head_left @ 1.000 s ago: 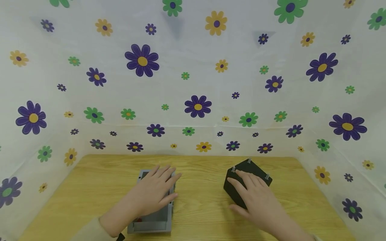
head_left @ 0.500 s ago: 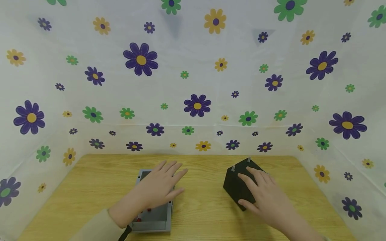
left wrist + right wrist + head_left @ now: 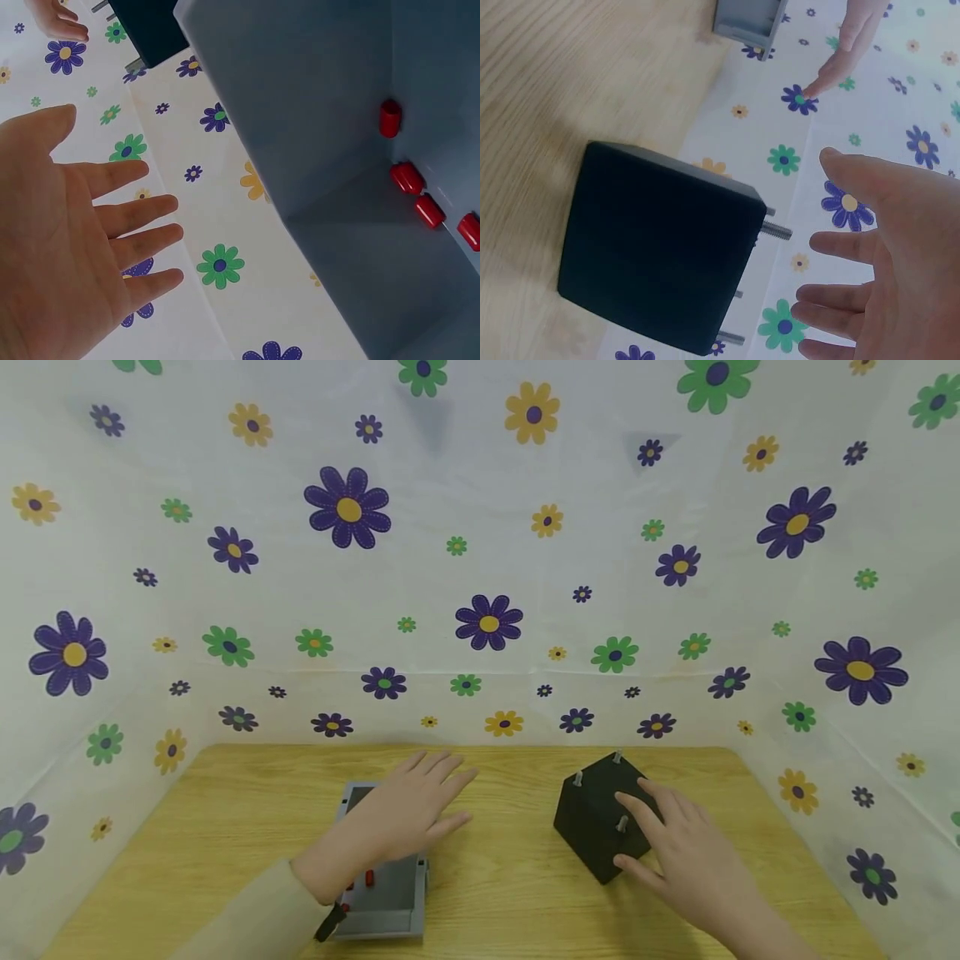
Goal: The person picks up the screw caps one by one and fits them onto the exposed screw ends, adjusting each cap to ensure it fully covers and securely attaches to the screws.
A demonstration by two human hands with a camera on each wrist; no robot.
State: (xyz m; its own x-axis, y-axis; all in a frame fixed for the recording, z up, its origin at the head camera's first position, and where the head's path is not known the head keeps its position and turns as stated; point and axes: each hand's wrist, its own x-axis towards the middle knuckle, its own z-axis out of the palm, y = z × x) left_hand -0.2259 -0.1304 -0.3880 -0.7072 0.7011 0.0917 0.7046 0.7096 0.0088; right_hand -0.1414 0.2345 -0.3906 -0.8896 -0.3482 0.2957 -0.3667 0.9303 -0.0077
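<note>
My left hand [image 3: 408, 810] hovers palm down over the far part of a grey box [image 3: 397, 893], fingers straight and spread, holding nothing. Small red cylinders [image 3: 407, 178] lie inside the box, several of them showing in the left wrist view. To the right stands a black block [image 3: 592, 827] with threaded metal studs [image 3: 777, 230] sticking out of its upper face. Above the block's near right side is my right hand [image 3: 693, 852], its fingers loosely spread. A gap separates these fingers from the studs in the right wrist view.
Both things stand on a wooden table [image 3: 495, 860]. A white flower-patterned cloth [image 3: 420, 577] encloses the back and sides. A black strap [image 3: 330, 923] shows by the left wrist.
My left hand has shifted right and slightly away from me, uncovering red cylinders in the box. My right hand has moved right and nearer me, uncovering a front stud. Box and block stay put.
</note>
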